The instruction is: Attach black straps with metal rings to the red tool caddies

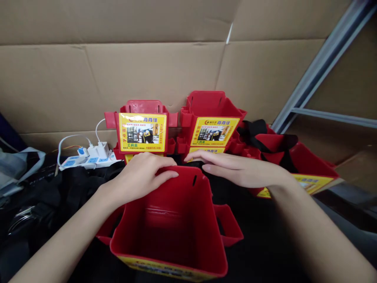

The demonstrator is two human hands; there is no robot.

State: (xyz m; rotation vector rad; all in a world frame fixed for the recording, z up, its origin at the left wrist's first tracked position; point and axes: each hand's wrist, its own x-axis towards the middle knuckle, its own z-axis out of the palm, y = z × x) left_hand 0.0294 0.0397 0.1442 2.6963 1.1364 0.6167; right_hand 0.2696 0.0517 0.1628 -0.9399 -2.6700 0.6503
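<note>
An open red plastic tool box with side handles and a yellow label on its near wall sits right in front of me on a black surface. My left hand rests on the box's far rim with the fingers curled over the edge. My right hand lies flat with fingers stretched out, fingertips at the far rim by a small slot. Nothing is seen inside the box.
Two stacks of red tool boxes with yellow labels stand behind, against a cardboard wall. More red boxes with black straps lie at right. A white power strip with plugs sits at left, above black fabric.
</note>
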